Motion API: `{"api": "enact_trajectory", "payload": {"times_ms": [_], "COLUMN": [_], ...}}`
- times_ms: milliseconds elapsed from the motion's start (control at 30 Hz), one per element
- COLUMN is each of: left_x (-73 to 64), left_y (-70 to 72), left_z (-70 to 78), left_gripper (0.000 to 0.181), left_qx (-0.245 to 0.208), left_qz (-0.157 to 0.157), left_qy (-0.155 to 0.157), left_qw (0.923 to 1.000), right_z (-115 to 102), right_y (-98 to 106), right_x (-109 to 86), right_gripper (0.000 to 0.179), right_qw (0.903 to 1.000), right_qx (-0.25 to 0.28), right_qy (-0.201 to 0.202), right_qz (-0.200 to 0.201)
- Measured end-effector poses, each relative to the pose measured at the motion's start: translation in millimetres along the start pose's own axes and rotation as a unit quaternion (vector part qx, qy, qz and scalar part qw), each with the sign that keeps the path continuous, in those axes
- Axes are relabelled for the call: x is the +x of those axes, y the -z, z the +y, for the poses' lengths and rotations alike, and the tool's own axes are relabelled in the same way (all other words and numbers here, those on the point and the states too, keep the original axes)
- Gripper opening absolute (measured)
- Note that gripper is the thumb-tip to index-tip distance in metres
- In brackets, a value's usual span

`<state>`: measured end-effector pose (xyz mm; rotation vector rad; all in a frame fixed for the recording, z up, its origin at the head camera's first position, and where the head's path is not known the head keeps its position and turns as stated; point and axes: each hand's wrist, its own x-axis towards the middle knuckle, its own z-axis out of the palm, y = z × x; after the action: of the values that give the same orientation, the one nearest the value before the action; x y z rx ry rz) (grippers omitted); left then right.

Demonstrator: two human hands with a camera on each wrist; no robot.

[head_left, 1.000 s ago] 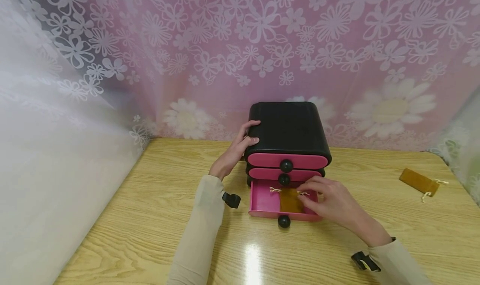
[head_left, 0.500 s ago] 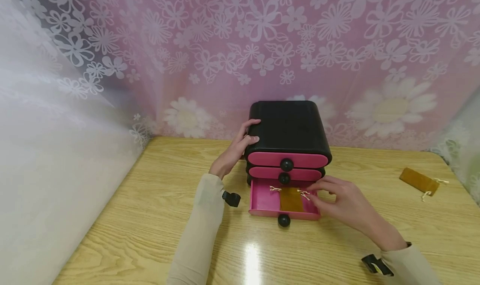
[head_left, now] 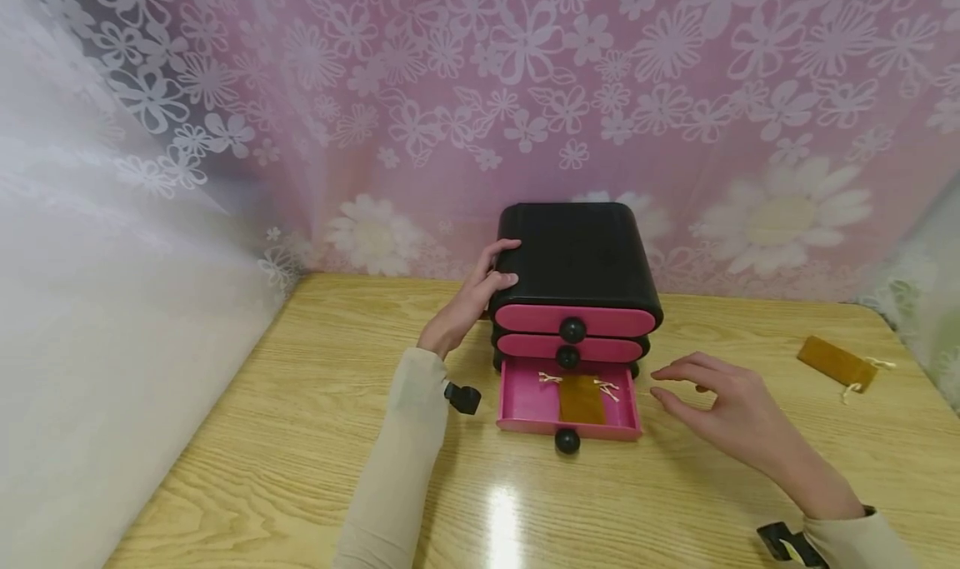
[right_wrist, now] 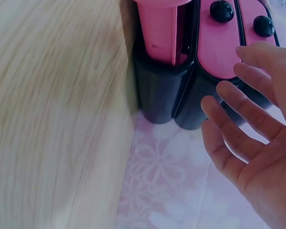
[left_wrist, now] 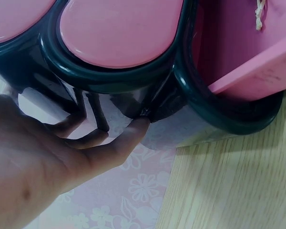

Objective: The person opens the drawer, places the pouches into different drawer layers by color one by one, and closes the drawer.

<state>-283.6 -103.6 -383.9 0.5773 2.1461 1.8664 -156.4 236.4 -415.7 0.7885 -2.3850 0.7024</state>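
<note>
A black drawer box (head_left: 573, 252) with three pink drawers stands on the table. Its bottom drawer (head_left: 528, 398) is pulled out, while the upper two are closed. Inside that drawer lies a brown drawstring pouch (head_left: 582, 400), with cream string ends spread to either side. My left hand (head_left: 468, 306) rests against the box's left side; in the left wrist view its fingertips (left_wrist: 139, 125) touch the black shell. To the right of the drawer hovers my right hand (head_left: 738, 406), fingers loosely bent and holding nothing, apart from the box.
A second brown pouch (head_left: 836, 362) with cream strings lies on the table at the right. Round black knobs (head_left: 567, 441) stick out from the drawer fronts. A flowered curtain (head_left: 450, 119) hangs behind the wooden table (head_left: 300, 436).
My right hand has let go of the pouch's string and drawn back to the right, out of the drawer. The pouch stays in the drawer, and my left hand keeps its place.
</note>
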Motion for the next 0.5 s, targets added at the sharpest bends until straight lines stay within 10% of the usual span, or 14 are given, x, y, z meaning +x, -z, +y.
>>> {"api": "enact_trajectory", "payload": {"times_ms": [500], "left_x": [-0.8], "left_y": [-1.0], "left_z": [1.5], "left_gripper": [0.054], "left_qx": [0.005], "left_qz": [0.004], "left_qy": [0.009], "left_qw": [0.9999], "right_z": [18], "right_y": [20], "right_x": [-22.6], "right_gripper": [0.046], "right_qw": [0.9979], "right_qx": [-0.008], "right_qy": [-0.054], "right_qz": [0.035]}}
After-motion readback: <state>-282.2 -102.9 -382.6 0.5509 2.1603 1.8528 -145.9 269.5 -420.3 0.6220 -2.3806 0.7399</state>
